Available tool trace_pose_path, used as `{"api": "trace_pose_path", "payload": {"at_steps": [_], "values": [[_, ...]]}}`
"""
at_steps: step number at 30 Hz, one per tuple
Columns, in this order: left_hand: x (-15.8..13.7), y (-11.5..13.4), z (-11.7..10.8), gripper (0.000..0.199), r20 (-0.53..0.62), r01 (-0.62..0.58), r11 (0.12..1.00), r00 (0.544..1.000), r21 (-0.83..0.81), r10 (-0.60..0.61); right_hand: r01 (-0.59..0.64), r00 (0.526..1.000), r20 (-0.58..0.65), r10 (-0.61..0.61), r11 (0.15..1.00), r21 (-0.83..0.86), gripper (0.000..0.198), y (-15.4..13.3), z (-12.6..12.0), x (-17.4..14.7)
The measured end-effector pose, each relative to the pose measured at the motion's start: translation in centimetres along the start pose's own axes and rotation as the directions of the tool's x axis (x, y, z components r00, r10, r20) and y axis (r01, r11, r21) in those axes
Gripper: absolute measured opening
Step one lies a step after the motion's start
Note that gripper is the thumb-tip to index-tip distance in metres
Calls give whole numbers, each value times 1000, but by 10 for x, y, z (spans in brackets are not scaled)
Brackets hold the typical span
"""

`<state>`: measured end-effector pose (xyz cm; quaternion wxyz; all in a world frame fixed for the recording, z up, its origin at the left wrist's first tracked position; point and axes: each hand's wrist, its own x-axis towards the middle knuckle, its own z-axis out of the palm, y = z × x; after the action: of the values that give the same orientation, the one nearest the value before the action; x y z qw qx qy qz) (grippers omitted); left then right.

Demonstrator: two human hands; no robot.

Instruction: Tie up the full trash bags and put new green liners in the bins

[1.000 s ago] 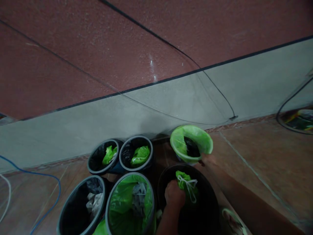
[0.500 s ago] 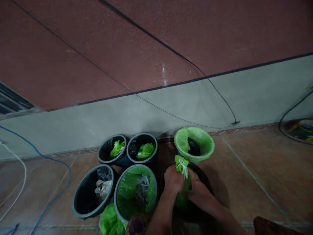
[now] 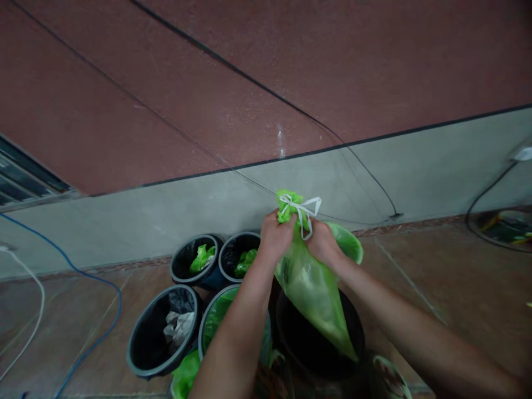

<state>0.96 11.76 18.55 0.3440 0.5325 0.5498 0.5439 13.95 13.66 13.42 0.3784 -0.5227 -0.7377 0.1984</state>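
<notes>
Head view: clamping the neck of the green bag [image 3: 313, 288] with left hand [image 3: 275, 238] and right hand [image 3: 324, 244] beside the white tie [image 3: 300, 206], holding it aslant over the dark bin [image 3: 294, 332]. Best to lift slowly, easing the bottom clear of the rim.

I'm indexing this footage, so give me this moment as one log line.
Left grip: holding neck of translucent light-green plastic bag | Right grip: same neck | Tie: white string bow | Below bag: round black bin

Black tub [image 3: 297, 332] partly behind green bag [image 3: 313, 288]
</notes>
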Motion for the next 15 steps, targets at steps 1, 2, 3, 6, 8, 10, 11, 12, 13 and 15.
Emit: {"api": "trace_pose_path", "payload": {"at_steps": [1,2,3,6,8,10,11,12,13,15], "values": [[8,-5,-1,15,-17,0,1000,1000,-21,0,13,1000,-5,-13,1000,18,23,1,5,8],[16,-11,-1,15,-32,5,999,999,-39,-6,19,1000,-11,-19,1000,25,25,4,12,15],[22,-20,-1,15,-49,15,999,999,-50,-18,20,1000,-16,-20,999,26,27,8,20,21],[36,-53,0,15,-80,64,998,995,-21,-66,0,1000,-25,2,998,55,30,30,53,33],[43,-80,2,16,-81,103,993,992,58,-98,-28,1000,0,28,989,148,28,51,78,39],[46,-107,3,17,-72,145,972,988,186,-133,-70,997,58,56,959,276,26,72,103,43],[47,-121,3,17,-64,168,950,986,263,-157,-103,992,102,73,937,333,27,82,114,44],[47,-134,3,17,-49,191,920,981,343,-186,-141,984,156,87,917,373,29,92,123,43],[46,-147,3,18,-27,213,883,974,419,-223,-174,972,216,94,906,386,30,100,132,41],[41,-172,3,19,30,249,805,949,538,-313,-201,941,328,89,924,327,30,115,143,32]]}}
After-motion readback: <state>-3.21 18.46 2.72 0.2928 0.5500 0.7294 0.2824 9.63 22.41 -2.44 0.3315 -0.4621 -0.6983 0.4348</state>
